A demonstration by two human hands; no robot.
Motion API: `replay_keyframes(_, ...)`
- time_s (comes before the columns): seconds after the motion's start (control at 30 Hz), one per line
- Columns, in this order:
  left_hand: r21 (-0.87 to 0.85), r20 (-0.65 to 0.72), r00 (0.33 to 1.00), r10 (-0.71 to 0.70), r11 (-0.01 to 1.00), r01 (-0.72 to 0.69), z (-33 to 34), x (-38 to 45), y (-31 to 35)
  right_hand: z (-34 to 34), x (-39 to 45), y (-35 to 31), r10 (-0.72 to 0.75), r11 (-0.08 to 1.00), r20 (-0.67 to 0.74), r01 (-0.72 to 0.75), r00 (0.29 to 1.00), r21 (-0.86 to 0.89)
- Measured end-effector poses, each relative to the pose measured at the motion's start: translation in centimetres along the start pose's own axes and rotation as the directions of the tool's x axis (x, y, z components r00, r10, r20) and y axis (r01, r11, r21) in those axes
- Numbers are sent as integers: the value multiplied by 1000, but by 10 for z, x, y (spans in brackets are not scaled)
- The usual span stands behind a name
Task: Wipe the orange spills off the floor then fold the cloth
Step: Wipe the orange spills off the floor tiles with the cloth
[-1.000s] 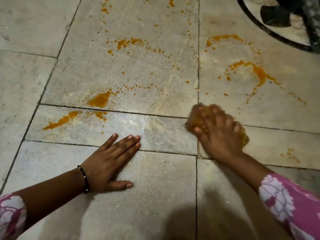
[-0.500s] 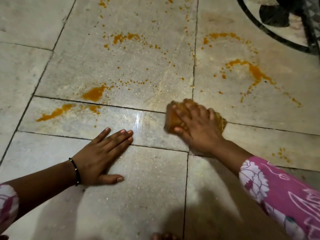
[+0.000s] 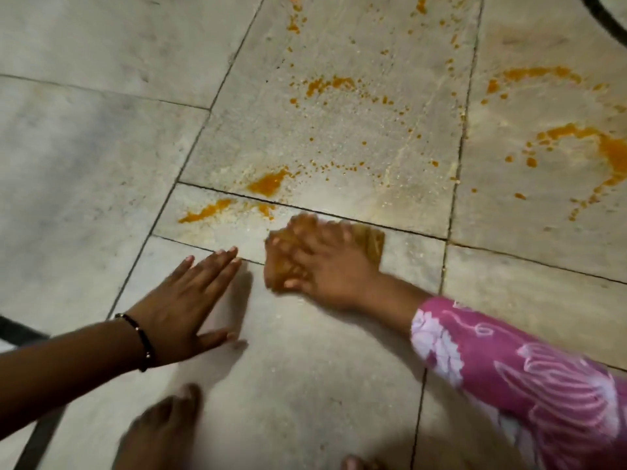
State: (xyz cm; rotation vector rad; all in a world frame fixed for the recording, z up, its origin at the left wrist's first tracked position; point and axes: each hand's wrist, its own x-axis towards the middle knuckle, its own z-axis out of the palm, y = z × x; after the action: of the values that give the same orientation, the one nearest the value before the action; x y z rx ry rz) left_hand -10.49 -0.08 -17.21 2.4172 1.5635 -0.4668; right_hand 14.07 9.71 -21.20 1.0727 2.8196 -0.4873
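The right hand (image 3: 325, 262) pressed a stained cloth (image 3: 371, 240) against the stone floor (image 3: 84, 171), its fingers spread over it, though blur made it hard to tell whether they curled round its edge. The left hand (image 3: 185, 300) lay flat just beside it, fingers straight and close together, thumb out. Orange spills (image 3: 268, 183) lay beyond the cloth.

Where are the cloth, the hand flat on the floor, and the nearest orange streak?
cloth (image 3: 371, 239): head view, its bare right corner beside the right hand (image 3: 325, 266).
left hand (image 3: 185, 300): head view, back of the hand.
orange streak (image 3: 205, 214): head view, middle of the smear.
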Motion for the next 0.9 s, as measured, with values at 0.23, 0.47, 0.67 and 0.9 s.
replay_keyframes(0.23,-177,-4,953,-302,939,296,26,-25,-46,-5,-45,60,30,968,112,-1,993,-252)
replay_keyframes(0.47,-315,-143,940,-309,915,253,13,-17,-78,7,-39,-2,-551,584,423,694,720,-421)
replay_keyframes(0.67,-495,-195,887,-420,822,281,16,19,-110,40,10,-80,-662,415,464,804,588,-427)
replay_keyframes(0.9,-736,-208,796,-568,626,255,34,71,-126,25,67,-81,-227,946,100,243,969,-214)
